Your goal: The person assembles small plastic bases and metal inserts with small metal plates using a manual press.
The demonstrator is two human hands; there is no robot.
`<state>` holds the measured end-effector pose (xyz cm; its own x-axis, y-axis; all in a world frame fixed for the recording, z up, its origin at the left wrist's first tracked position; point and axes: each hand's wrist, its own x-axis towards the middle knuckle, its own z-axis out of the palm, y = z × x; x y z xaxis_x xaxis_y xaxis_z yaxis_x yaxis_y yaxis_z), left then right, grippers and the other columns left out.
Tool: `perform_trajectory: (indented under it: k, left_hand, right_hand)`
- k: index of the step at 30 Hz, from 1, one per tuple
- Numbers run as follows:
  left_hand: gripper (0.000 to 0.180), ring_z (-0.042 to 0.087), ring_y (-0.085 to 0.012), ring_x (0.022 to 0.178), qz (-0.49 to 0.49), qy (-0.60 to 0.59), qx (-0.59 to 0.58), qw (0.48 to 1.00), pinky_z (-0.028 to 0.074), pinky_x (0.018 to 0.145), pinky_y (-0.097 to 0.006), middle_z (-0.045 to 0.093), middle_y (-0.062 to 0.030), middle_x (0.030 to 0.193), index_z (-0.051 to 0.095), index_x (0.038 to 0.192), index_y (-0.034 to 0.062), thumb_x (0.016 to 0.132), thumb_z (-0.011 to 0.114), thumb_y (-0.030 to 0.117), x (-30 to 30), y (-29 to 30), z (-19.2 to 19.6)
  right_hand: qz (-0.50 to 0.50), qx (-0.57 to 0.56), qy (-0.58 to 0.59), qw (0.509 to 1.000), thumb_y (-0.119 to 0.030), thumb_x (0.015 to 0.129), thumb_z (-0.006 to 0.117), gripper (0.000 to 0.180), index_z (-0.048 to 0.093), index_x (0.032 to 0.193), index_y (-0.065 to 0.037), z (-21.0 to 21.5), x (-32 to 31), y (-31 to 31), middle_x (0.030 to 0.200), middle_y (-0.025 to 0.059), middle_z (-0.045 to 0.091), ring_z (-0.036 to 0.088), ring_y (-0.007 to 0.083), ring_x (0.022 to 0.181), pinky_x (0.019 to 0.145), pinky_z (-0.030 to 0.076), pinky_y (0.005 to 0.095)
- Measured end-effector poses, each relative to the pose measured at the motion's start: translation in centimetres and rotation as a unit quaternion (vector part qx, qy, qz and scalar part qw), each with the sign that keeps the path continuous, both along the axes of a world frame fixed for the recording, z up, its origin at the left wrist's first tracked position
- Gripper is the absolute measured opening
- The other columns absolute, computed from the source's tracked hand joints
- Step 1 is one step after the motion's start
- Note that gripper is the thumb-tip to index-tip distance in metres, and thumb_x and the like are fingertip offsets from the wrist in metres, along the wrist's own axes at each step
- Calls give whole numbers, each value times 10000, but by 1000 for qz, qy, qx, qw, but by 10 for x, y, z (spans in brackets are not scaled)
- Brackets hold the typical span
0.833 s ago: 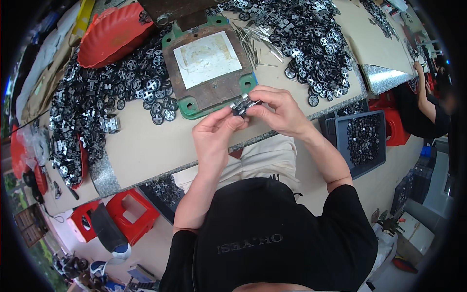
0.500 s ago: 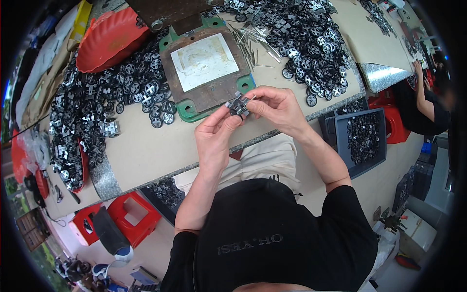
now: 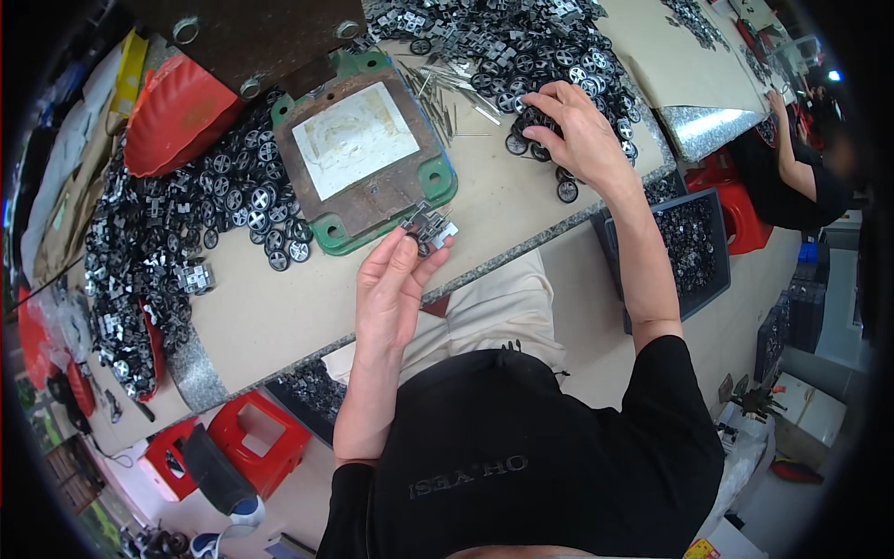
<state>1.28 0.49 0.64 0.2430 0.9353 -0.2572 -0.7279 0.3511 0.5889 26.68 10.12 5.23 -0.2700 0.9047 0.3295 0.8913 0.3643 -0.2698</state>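
My left hand [image 3: 389,279] pinches a small toy car chassis [image 3: 428,226], grey and silver with a dark wheel on it, just off the near corner of the press plate. Over at the right, my right hand [image 3: 582,140] reaches down to the heap of small black wheels with silver spokes [image 3: 596,74]. Its thumb and fingers are apart and curved over a few wheels at the heap's near edge; I see nothing gripped between them. Thin metal pins [image 3: 433,102] lie scattered on the table between the press plate and the wheels.
A brown press plate with green corners [image 3: 349,200] bears a white sheet. More wheels and metal parts [image 3: 149,252] are heaped at the left beside a red scalloped basin [image 3: 177,112]. A grey crate [image 3: 717,279] of dark parts stands at the lower right. Another person's arm [image 3: 792,168] shows at far right.
My right hand has left the chassis and moved right and away from me to the wheel heap. My left hand keeps the chassis, now slightly lower and further left.
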Motion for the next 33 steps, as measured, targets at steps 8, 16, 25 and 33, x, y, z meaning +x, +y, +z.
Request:
perform_trajectory:
  k: [8, 16, 25, 33]
  left_hand:
    - [212, 591, -309, 948, 1, -18, -9, 1000, 506, 829, -355, 597, -151, 1032, 557, 1057, -5, 891, 506, 114, 0, 2, 1]
    - [210, 591, -302, 950, 4, -22, -8, 1000, 503, 834, -356, 596, -146, 1033, 552, 1054, -5, 896, 500, 123, -1, 3, 0]
    - [204, 612, -260, 904, 10, 10, 13, 1000, 524, 796, -324, 606, -135, 1004, 545, 1056, -28, 888, 504, 80, 4, 2, 4]
    - [246, 617, -223, 891, 17, 33, 21, 999, 523, 800, -314, 610, -133, 1006, 534, 1099, -36, 874, 525, 62, 8, 0, 9]
  right_hand:
    - [36, -22, 39, 998, -76, 745, 619, 153, 588, 875, -3, -9, 3, 23, 843, 103, 552, 528, 267, 843, 736, 429, 335]
    - [55, -95, 254, 961, -30, 763, 613, 154, 609, 916, -22, -5, -38, -7, 748, 53, 540, 527, 146, 659, 599, 438, 262]
    - [-9, -230, 562, 794, -49, 853, 562, 136, 589, 964, 25, -17, -79, -61, 858, 64, 632, 618, 106, 729, 573, 478, 193]
    - [39, -156, 613, 773, -4, 868, 513, 106, 529, 954, 55, -25, -93, -72, 961, 150, 610, 613, 164, 837, 729, 531, 263]
